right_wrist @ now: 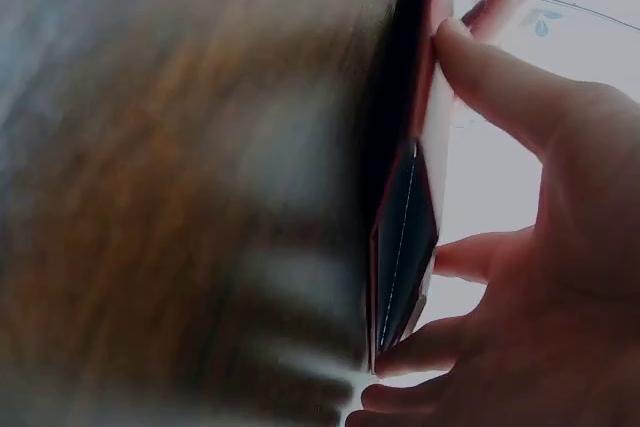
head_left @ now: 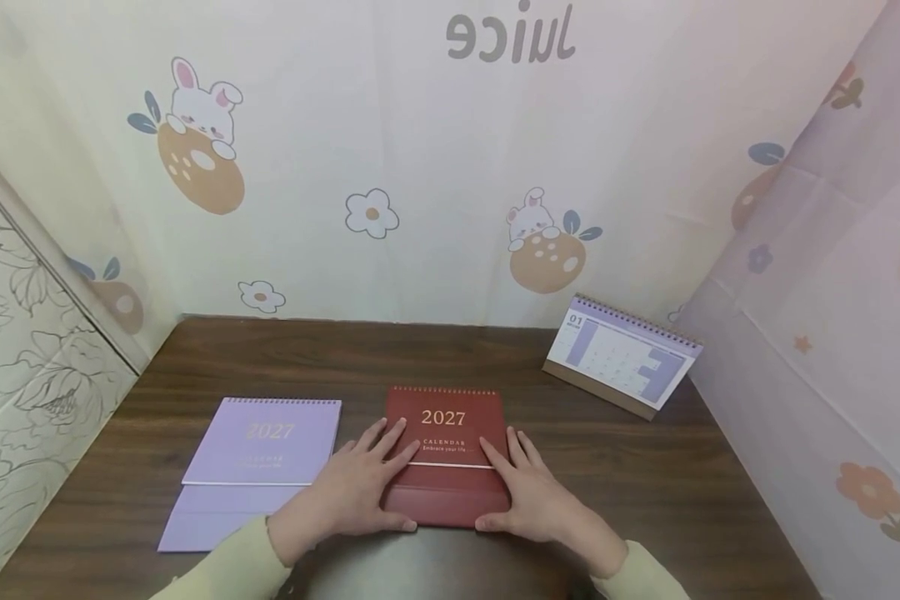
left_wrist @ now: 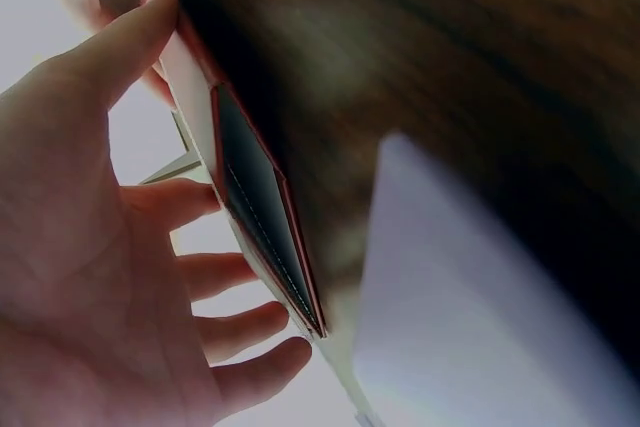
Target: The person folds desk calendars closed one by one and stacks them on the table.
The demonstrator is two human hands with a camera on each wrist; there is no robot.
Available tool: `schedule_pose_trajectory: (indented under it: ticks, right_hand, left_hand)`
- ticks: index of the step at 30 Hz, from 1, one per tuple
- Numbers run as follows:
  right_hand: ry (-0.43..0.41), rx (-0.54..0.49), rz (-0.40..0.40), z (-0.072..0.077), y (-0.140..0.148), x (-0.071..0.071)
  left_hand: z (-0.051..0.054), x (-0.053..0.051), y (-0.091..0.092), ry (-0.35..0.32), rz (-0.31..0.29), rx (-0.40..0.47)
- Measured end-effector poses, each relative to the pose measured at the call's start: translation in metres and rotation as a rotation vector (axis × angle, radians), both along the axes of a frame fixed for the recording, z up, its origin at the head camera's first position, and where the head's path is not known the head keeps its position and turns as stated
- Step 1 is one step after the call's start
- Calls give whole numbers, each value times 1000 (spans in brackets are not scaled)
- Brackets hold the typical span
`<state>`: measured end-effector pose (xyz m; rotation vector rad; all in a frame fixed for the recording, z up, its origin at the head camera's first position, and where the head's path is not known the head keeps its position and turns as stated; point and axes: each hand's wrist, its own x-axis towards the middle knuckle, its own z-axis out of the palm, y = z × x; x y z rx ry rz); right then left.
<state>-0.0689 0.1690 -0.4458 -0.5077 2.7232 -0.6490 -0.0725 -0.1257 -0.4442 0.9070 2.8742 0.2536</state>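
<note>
A dark red 2027 desk calendar [head_left: 447,483] lies at the table's near middle, its cover facing up and its wire binding on the far side. My left hand [head_left: 354,490] rests along its left side, fingers spread, with the index fingertip on the cover and the thumb at the near edge. On the other side my right hand [head_left: 538,497] touches the calendar in much the same way, fingers extended. Both wrist views show the folded stand's dark hollow [left_wrist: 262,197] from the side. A lilac 2027 calendar [head_left: 262,454] lies to the left, partly behind my left forearm.
A third desk calendar [head_left: 621,354], open at page 01, stands tilted at the back right of the dark wooden table [head_left: 330,354]. Printed curtains [head_left: 435,150] hang behind the table and along its right side. A floral-patterned panel [head_left: 37,375] borders the left.
</note>
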Motion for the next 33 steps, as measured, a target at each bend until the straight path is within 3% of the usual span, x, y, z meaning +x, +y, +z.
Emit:
schedule_pose_trajectory:
  ticks: [10, 18, 24, 33]
  right_hand:
    - [38, 71, 68, 2, -3, 0]
    - [71, 170, 108, 5, -5, -1]
    - [85, 175, 91, 3, -6, -3]
    - [207, 143, 6, 4, -4, -10]
  left_hand:
    - [-3, -3, 4, -20, 2, -33]
    - [2, -4, 10, -56, 5, -60]
    - [6, -9, 7, -20, -10, -54]
    - [10, -25, 1, 84, 36, -27]
